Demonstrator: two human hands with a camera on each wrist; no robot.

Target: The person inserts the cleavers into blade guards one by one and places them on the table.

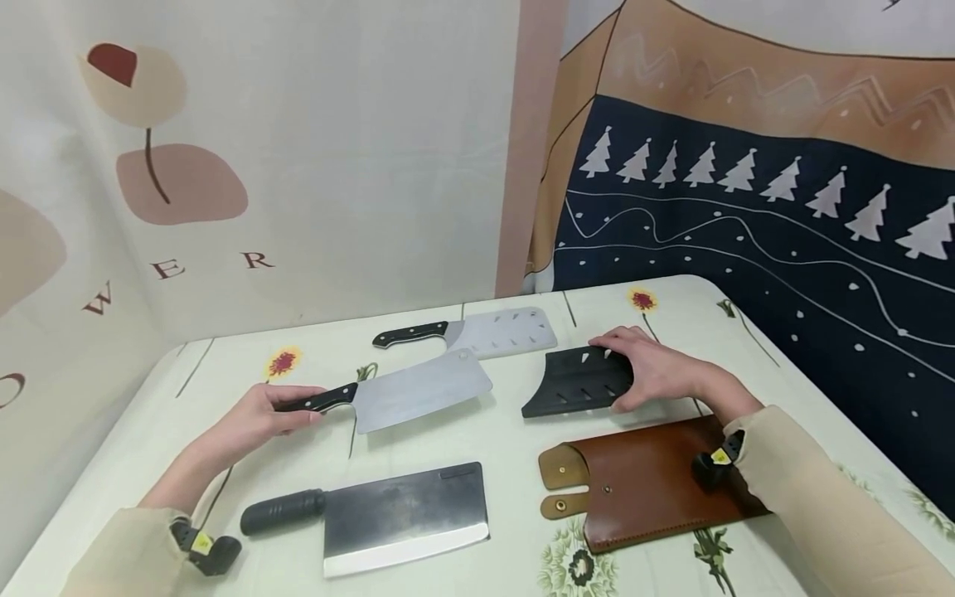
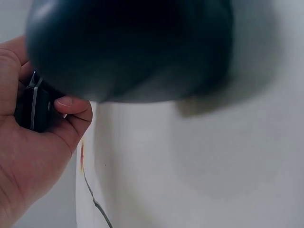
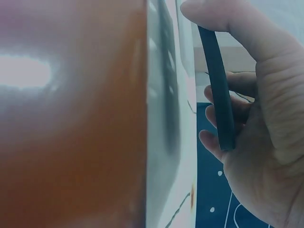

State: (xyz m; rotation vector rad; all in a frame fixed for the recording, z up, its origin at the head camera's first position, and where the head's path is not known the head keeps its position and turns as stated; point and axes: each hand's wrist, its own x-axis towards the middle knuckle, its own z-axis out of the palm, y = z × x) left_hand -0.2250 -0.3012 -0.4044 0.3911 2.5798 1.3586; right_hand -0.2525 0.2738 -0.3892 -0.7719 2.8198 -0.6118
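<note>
**Left hand and right hand loaded, wrist views half blocked**

In my left wrist view a blurred, dark rounded shape hides most of what the left hand grips: a cleaver with a black riveted handle and plain grey blade, fingers curled round its handle end. My right wrist view loses its left half to blurred brown; the right hand pinches a black slotted blade sheath, seen edge-on there.

I count three cleavers. Beyond the held one lies a black-handled cleaver in a pale slotted cover; nearer lies a dark-bladed cleaver with a round black handle. A brown leather sheath with two tan tabs sits on the flower-printed table, its right end partly covered by my right sleeve and black wrist camera.
</note>
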